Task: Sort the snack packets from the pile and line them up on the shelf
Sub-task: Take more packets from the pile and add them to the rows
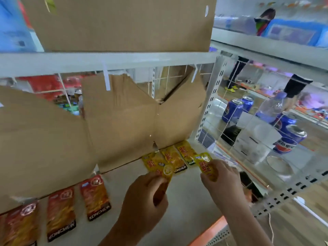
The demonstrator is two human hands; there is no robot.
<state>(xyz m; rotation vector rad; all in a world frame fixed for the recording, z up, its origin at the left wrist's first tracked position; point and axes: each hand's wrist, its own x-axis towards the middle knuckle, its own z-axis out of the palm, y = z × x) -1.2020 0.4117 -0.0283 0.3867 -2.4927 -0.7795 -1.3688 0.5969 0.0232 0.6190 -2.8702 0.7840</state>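
Yellow packets: glossy sachets with red print, count four. Two lie flat on the shelf, side by side against the cardboard box. The third yellow packet sits just left of them, its near edge pinched by the left hand. The fourth yellow packet is pinched at its lower half by the right hand, at the row's right end. Red packets: three, lined up further left

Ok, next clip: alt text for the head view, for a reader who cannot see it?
The left hand pinches one yellow packet and the right hand another yellow packet, beside two yellow packets lying at the right end of the shelf. Three red packets lie in a row further left, in front of torn cardboard.
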